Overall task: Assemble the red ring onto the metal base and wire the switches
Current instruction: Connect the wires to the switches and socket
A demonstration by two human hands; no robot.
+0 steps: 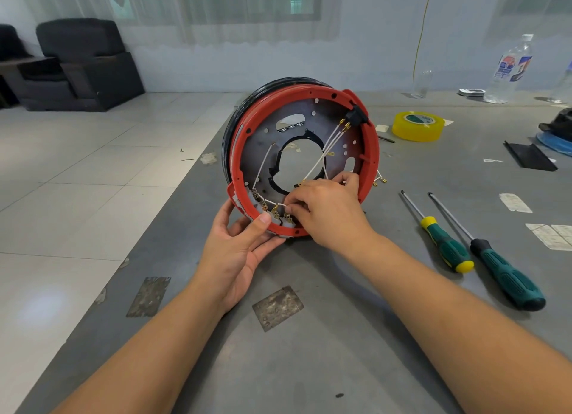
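Both hands on red ring (370,147) near edge: left hand (238,246) gripping rim, right hand (325,209) pinching white wire (280,204).

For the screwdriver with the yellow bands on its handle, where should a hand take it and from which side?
Grip the yellow-banded screwdriver round its thick green handle, coming from above. It lies flat on the table, shaft pointing away from the person, so only the handle gives the fingers bulk. The other screwdriver lies close on its right, so coming down from above or slightly left is probably easier.
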